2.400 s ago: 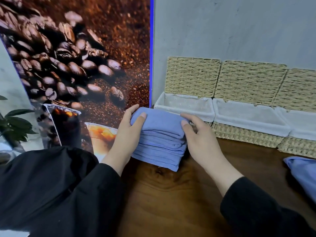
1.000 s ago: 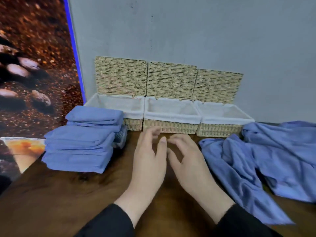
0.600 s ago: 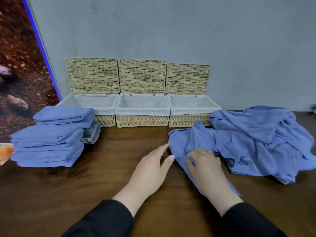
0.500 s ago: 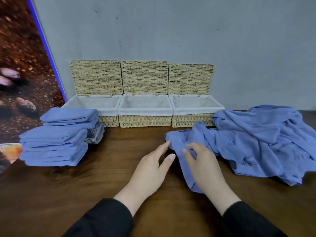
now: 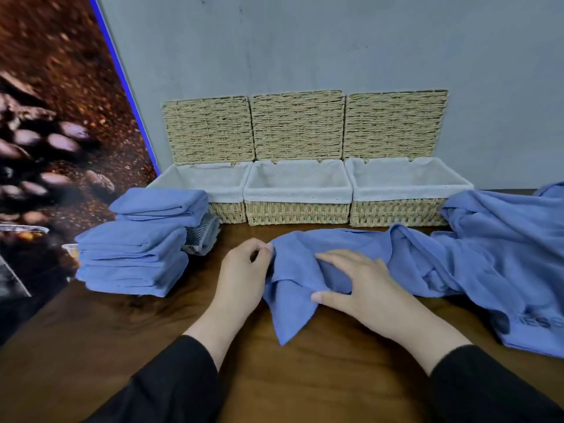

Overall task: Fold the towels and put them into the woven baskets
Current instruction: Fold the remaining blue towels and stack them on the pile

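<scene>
A crumpled blue towel lies on the wooden table in front of me. My left hand pinches its upper left corner. My right hand grips a bunch of the same towel near its middle. A stack of folded blue towels stands at the left. Three woven baskets with white liners stand open against the wall: left, middle, right. All three look empty, their lids leaning back on the wall.
A heap of unfolded blue towels spreads over the right side of the table. A grey striped cloth lies between the folded stack and the left basket. A coffee-bean poster fills the left wall.
My hands left the folded stack and moved right to the loose towels. They took hold of one towel and pulled it left toward the middle of the table.
</scene>
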Action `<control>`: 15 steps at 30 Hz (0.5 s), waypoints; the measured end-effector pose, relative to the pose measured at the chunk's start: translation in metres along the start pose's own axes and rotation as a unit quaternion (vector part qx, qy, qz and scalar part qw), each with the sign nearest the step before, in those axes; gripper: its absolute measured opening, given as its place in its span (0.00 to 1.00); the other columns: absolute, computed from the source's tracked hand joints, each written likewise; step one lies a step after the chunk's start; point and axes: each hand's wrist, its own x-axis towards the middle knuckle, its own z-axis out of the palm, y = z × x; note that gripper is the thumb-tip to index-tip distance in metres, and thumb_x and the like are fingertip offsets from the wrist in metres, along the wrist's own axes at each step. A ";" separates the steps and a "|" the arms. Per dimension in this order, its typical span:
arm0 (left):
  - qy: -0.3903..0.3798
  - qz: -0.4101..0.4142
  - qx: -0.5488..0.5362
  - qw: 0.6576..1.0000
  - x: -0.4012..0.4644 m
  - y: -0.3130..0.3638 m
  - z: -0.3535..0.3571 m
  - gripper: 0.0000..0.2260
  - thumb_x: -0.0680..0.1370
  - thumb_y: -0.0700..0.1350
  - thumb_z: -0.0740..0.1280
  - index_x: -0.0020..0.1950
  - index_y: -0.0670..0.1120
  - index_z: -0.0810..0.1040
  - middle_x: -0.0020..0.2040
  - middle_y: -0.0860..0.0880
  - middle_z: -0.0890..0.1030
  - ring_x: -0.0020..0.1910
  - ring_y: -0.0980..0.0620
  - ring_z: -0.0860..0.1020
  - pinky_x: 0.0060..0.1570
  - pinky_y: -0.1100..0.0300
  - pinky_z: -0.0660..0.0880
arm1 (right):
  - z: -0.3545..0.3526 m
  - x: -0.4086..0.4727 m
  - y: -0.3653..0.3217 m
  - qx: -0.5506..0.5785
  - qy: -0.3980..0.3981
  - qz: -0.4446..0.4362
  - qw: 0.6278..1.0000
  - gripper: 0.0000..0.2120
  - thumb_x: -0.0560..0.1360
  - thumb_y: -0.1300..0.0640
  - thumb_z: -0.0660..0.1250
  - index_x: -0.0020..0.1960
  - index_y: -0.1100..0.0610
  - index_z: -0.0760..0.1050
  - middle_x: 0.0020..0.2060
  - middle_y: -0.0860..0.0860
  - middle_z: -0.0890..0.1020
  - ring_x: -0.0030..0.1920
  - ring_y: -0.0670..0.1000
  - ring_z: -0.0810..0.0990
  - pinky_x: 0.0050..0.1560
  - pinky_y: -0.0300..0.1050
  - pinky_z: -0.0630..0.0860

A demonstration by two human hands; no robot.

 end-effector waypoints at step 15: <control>-0.174 0.148 0.102 0.968 0.002 0.009 0.006 0.04 0.80 0.46 0.68 0.53 0.50 0.81 0.47 0.61 0.80 0.47 0.63 0.76 0.48 0.62 0.73 | -0.004 0.005 -0.009 0.094 0.190 0.008 0.977 0.12 0.78 0.57 0.64 0.36 0.50 0.70 0.27 0.47 0.74 0.25 0.48 0.69 0.26 0.41 0.62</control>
